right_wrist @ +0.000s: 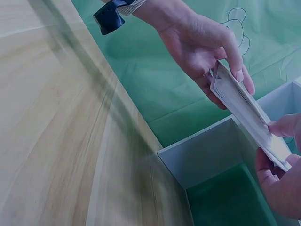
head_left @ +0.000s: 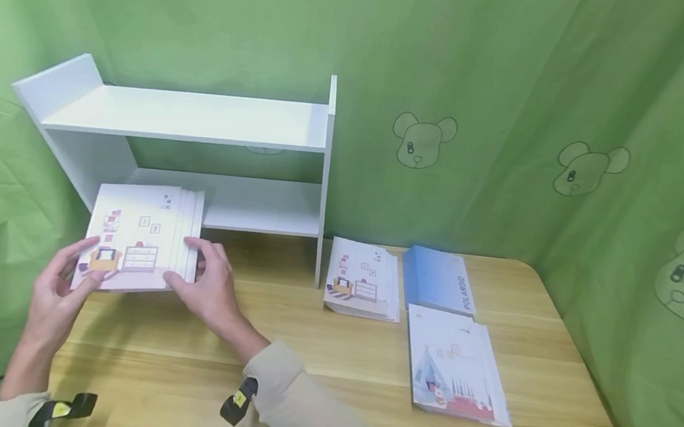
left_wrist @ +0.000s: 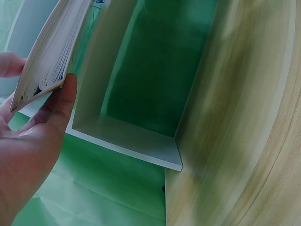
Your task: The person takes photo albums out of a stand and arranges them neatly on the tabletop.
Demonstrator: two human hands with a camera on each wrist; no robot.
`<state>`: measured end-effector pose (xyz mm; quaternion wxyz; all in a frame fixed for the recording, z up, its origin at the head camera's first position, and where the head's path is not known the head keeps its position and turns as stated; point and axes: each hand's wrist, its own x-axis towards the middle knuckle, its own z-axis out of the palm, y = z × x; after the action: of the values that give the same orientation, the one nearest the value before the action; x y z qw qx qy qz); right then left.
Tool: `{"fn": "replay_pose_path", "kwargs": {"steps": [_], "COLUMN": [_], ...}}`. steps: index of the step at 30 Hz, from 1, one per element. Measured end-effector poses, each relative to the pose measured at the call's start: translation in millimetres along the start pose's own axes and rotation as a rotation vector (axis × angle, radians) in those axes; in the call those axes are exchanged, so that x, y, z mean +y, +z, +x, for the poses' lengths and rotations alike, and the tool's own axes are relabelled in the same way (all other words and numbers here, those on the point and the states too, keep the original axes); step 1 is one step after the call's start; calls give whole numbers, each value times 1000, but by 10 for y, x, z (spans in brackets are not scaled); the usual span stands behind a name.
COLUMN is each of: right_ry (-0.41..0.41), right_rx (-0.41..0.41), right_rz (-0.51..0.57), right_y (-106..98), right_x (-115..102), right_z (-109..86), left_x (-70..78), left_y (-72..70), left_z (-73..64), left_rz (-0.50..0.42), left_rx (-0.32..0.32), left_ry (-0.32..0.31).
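I count four bundles of paper goods: one stack of illustrated booklets in my hands, a second like stack lying on the wooden surface, one blue Polaroid album just beside it, and one booklet with a tent picture nearer to me, touching the album's near edge. There is one white two-tier shelf unit standing at the back left of the surface.

The held stack is lifted in front of the shelf unit's lower opening, between my two hands. My left hand takes its left edge, thumb on the front cover and fingers behind; the left wrist view shows the thumb against the page edges. My right hand takes the right edge, fingers curled round the spines. Both grips are closed only as far as the stack's thickness allows.
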<state>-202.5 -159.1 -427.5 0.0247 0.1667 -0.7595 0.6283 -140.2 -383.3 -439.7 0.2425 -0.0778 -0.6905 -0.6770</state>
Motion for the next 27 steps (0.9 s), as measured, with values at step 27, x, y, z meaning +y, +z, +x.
{"fn": "replay_pose_path", "kwargs": {"steps": [27], "right_ry": [-27], "right_rx": [-1], "right_rz": [33], "right_y": [-142], "right_x": [29], "right_z": [-214], "left_x": [58], "left_y": [107], "left_z": [-148], "left_rz": [10], "left_rx": [-36], "left_ry": [13]}}
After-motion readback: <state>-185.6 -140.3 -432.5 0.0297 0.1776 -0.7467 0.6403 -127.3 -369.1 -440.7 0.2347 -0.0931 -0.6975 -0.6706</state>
